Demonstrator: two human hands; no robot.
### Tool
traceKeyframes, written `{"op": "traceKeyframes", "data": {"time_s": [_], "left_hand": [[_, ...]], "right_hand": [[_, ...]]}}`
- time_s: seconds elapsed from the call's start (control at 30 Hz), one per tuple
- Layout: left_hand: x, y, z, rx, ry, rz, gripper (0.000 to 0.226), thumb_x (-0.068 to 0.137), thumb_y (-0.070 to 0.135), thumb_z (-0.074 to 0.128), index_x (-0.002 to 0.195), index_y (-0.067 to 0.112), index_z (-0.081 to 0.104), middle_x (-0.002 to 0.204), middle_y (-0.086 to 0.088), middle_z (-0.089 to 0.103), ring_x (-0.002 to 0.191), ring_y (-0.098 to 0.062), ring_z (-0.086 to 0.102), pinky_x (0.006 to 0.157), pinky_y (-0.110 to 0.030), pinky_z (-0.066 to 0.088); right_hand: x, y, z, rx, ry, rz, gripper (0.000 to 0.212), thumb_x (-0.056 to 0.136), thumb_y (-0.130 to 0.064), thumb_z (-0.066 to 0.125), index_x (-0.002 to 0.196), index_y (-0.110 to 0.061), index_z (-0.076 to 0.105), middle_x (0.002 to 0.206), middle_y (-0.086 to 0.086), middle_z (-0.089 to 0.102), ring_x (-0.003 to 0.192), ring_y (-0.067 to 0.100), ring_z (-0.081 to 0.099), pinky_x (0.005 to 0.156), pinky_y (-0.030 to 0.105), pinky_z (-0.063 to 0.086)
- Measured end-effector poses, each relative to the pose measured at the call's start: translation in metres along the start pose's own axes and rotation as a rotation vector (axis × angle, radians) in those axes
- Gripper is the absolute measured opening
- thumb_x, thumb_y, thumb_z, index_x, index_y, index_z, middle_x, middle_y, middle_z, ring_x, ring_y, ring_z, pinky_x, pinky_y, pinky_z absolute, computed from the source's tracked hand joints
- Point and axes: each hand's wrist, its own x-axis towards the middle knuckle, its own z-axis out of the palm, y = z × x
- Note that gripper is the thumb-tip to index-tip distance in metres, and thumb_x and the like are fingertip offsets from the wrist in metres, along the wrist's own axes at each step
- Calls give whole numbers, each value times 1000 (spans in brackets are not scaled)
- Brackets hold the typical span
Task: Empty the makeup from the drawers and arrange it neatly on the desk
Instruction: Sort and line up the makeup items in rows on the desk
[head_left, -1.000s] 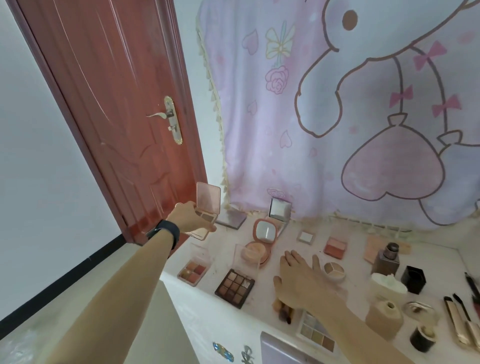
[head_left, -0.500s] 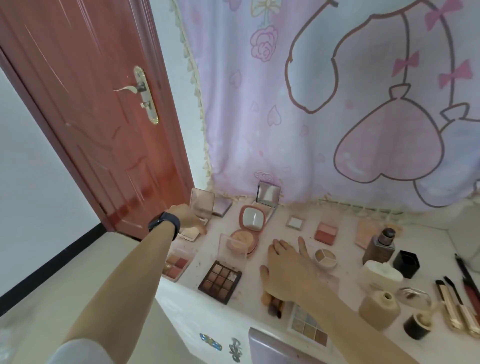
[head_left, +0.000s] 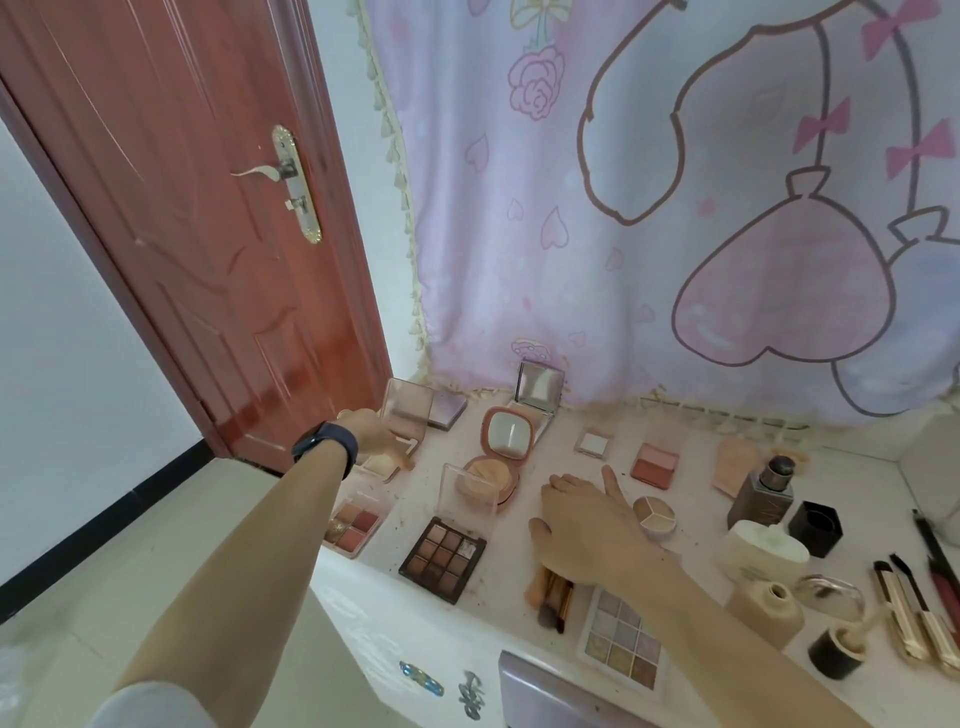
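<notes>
Left hand (head_left: 375, 440) — grip holding compact (head_left: 406, 422) (lid up); right hand (head_left: 589, 527) flat on desk (head_left: 511, 553).

nine-pan palette (head_left: 442, 558) before powder compact (head_left: 488, 480) | brushes (head_left: 550, 603) right of it | bottle (head_left: 761, 499) right of concealer pot (head_left: 653, 514)

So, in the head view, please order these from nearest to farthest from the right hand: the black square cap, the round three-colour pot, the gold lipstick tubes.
1. Round three-colour pot: just beside the right hand, on its right.
2. Black square cap: further right.
3. Gold lipstick tubes: far right, toward the front.
</notes>
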Motion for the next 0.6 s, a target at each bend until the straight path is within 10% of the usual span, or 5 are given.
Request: {"op": "traceKeyframes", "data": {"time_s": [0.13, 0.3, 0.6], "left_hand": [[4, -16, -8, -189, -23, 51, 99, 70, 65, 76, 145, 8, 45, 147, -9, 49, 130, -29, 49, 104, -39, 43], [-2, -63, 2, -305, 303, 125, 64, 92, 53, 48, 145, 16, 47, 149, -9, 49, 135, -31, 47, 112, -46, 40], [-10, -117, 65, -96, 306, 67, 53, 106, 43, 15, 158, 35, 14, 167, 6, 4, 154, -18, -3, 122, -57, 1]], "right_hand": [[5, 4, -24, 35, 167, -13, 48, 102, -32, 35, 145, -16, 45, 150, 0, 47, 143, 21, 36, 125, 48, 5], [37, -13, -64, 183, 359, -105, 44, 99, -33, 43, 140, -20, 54, 142, -1, 56, 127, 25, 50, 100, 37, 45], [137, -43, -78, -95, 151, -148, 44, 94, -43, 50, 127, -16, 57, 130, 2, 59, 124, 28, 50, 82, 38, 44]]}}
